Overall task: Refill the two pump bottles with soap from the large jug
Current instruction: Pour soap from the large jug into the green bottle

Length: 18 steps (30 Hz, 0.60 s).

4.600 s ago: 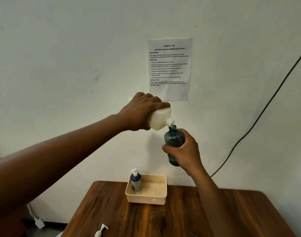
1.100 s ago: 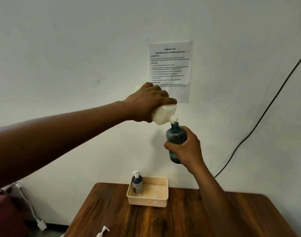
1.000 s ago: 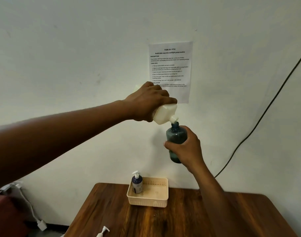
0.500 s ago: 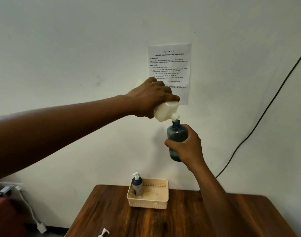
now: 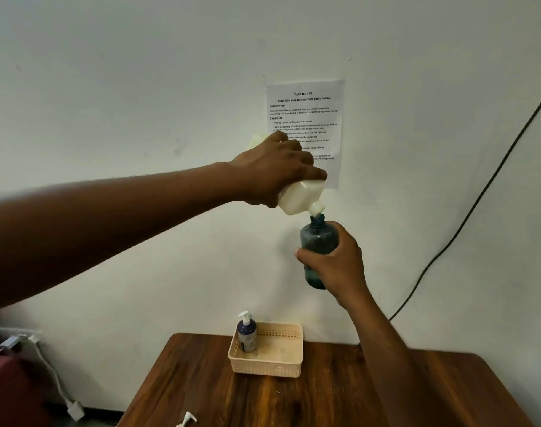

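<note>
- Two hands work well above the bench (image 5: 340,402): your left hand (image 5: 275,171) wraps the jug (image 5: 300,198), tipped spout-down so soap can run.
- Your right hand (image 5: 337,263) clasps the open pump bottle (image 5: 317,238) upright, mouth right under the spout.
- One capped bottle (image 5: 246,332) stands in the basket (image 5: 269,366), likely finished; the loose pump head (image 5: 187,419) waits at the near edge.

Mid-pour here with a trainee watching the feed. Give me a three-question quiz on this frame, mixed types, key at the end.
1. True or false: the teal bottle in the right hand has its pump head fitted.
2. Multiple choice: the blue pump bottle stands A) on the bare table, B) in the basket's left end, C) in the left hand.
3. Fill in: the white jug is tilted so its spout sits right over the teal bottle's ____.

Key: 1 false, its neck is open and a loose pump head lies at the table's near edge. 2 B. 3 mouth.
</note>
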Tool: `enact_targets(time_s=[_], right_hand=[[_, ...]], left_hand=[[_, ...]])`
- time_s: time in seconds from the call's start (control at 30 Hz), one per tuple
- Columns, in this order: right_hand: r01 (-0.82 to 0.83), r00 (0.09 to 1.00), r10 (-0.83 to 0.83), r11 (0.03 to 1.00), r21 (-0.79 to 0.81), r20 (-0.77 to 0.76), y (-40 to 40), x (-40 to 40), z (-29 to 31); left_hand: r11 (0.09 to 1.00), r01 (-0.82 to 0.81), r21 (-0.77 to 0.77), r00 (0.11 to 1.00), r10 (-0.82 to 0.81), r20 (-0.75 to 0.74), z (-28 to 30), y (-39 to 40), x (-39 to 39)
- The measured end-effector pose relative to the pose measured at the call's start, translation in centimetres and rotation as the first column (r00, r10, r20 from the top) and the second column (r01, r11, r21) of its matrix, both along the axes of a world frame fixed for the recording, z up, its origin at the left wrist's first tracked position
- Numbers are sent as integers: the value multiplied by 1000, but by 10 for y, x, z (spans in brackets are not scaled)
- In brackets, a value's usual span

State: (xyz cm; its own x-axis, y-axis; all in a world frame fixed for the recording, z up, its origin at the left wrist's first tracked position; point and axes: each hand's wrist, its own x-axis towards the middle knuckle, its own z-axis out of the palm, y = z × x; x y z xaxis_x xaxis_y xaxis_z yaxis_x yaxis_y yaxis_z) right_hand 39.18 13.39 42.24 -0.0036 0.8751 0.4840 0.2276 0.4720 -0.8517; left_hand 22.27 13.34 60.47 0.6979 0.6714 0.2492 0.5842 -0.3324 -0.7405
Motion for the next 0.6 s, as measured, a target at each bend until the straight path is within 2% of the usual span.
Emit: enact_targets(time_s=[0.6], right_hand=[[-1,1000,0,1000,-5,-15,-2,-1,0]], left_hand=[[1000,12,-1,1000,-12,-14,2,0,1]])
